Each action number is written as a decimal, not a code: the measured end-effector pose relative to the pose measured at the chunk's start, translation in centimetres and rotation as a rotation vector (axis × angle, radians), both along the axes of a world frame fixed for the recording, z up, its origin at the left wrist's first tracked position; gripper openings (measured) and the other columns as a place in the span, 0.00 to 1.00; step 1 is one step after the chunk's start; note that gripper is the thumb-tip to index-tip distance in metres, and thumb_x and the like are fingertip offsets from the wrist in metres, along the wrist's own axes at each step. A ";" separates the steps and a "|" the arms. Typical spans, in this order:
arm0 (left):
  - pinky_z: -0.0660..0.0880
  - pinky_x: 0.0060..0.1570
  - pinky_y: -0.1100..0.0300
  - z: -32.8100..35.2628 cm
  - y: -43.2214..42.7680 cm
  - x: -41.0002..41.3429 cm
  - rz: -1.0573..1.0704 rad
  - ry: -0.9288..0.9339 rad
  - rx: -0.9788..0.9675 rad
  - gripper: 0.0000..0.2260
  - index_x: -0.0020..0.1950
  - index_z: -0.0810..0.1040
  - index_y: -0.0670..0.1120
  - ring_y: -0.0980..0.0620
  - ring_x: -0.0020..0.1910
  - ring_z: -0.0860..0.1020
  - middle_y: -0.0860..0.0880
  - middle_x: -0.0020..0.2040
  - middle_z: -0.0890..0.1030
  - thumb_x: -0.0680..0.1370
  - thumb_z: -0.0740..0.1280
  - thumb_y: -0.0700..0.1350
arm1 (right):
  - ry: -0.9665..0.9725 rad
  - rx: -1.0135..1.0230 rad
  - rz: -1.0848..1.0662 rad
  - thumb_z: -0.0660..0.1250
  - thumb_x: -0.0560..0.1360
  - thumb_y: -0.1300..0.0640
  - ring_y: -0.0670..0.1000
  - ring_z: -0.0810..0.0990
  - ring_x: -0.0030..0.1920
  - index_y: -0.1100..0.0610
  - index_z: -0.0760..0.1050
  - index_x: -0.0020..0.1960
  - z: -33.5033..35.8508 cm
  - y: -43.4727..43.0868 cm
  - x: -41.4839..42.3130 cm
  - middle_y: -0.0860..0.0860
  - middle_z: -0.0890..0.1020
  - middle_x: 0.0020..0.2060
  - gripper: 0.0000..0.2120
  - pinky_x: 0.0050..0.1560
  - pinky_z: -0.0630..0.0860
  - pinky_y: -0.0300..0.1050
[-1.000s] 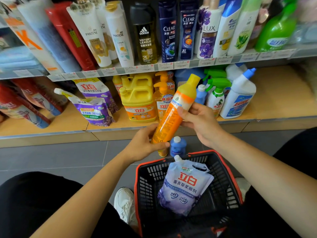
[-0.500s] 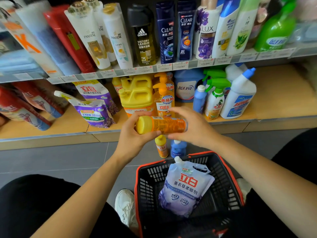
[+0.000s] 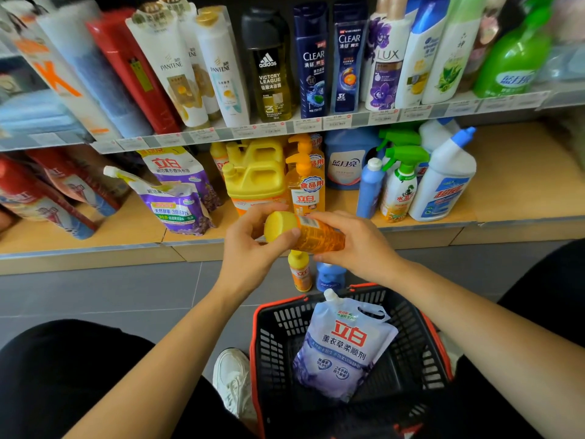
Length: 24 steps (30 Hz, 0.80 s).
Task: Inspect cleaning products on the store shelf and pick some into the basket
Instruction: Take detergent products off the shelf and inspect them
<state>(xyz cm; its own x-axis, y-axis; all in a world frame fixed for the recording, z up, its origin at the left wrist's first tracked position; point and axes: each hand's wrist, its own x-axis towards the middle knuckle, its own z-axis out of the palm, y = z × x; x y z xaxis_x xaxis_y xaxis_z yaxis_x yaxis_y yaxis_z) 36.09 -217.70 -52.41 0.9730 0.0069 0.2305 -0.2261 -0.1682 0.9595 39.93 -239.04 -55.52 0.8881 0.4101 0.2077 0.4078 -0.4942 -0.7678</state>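
1. You hold the orange bottle in both hands in front of the lower shelf. It lies almost level, a smooth round plastic cylinder with a printed label and a barcode on top.
2. Its blunt yellow cap points to 9 o'clock.
3. Your left hand grips the cap end: the fingers curl behind it and the thumb presses across its front.
4. Your right hand wraps the bottle's body from 3 o'clock, fingers curled over the top and pressed close together.
5. At 5 o'clock below the bottle sits the basket, black plastic mesh with a red rim. A soft pale lilac pouch with a white spout leans inside it.
6. On the grey tiled floor, directly at 6 o'clock under your hands, stand a small orange bottle and a small blue bottle, side by side.
7. At 12 o'clock on the wood-look shelf stands a squat yellow jug with a moulded handle.
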 end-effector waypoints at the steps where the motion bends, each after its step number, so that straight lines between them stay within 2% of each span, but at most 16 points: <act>1: 0.83 0.48 0.45 -0.1 -0.1 0.0 0.028 0.010 0.000 0.16 0.58 0.82 0.47 0.45 0.53 0.83 0.48 0.52 0.84 0.72 0.76 0.49 | -0.048 -0.044 -0.006 0.81 0.67 0.52 0.48 0.78 0.60 0.47 0.72 0.72 -0.1 0.0 -0.1 0.46 0.78 0.62 0.36 0.57 0.77 0.49; 5: 0.81 0.40 0.57 0.2 -0.2 0.0 0.007 0.092 -0.124 0.12 0.54 0.83 0.48 0.51 0.48 0.85 0.51 0.48 0.85 0.72 0.76 0.45 | -0.114 -0.114 -0.024 0.79 0.68 0.49 0.48 0.78 0.59 0.46 0.71 0.72 -0.1 0.2 -0.2 0.45 0.78 0.62 0.35 0.54 0.75 0.46; 8: 0.80 0.41 0.61 0.4 0.1 0.0 -0.070 0.105 -0.181 0.12 0.59 0.82 0.44 0.53 0.50 0.85 0.52 0.50 0.86 0.75 0.74 0.41 | -0.129 -0.113 -0.035 0.79 0.68 0.49 0.49 0.78 0.58 0.47 0.72 0.72 -0.1 0.0 -0.1 0.46 0.78 0.61 0.35 0.53 0.75 0.45; 13: 0.81 0.45 0.59 0.6 0.3 -0.2 -0.139 0.011 -0.122 0.14 0.64 0.81 0.46 0.51 0.63 0.81 0.54 0.62 0.83 0.78 0.68 0.41 | -0.074 -0.068 -0.052 0.80 0.67 0.50 0.51 0.78 0.58 0.47 0.73 0.72 -0.4 -0.1 0.4 0.46 0.78 0.61 0.35 0.55 0.77 0.54; 17: 0.82 0.52 0.54 0.4 0.4 0.0 -0.141 -0.158 0.009 0.14 0.64 0.80 0.39 0.50 0.71 0.75 0.45 0.69 0.78 0.78 0.70 0.34 | 0.025 0.075 -0.055 0.82 0.65 0.54 0.51 0.79 0.60 0.50 0.73 0.71 -0.9 -0.1 0.5 0.49 0.79 0.61 0.36 0.58 0.78 0.57; 21: 0.83 0.50 0.56 0.3 0.0 -0.3 -0.097 -0.235 0.084 0.16 0.64 0.80 0.38 0.51 0.71 0.75 0.43 0.70 0.77 0.77 0.72 0.35 | 0.144 0.215 -0.038 0.82 0.65 0.58 0.51 0.79 0.63 0.52 0.73 0.72 -1.3 0.0 0.6 0.51 0.79 0.63 0.37 0.61 0.78 0.57; 24: 0.83 0.53 0.53 0.0 0.1 -0.5 0.044 -0.317 0.148 0.19 0.65 0.80 0.39 0.49 0.64 0.81 0.43 0.64 0.82 0.75 0.75 0.40 | 0.235 0.297 -0.016 0.81 0.66 0.61 0.48 0.79 0.64 0.51 0.73 0.71 -1.3 0.0 0.6 0.49 0.80 0.63 0.35 0.62 0.79 0.52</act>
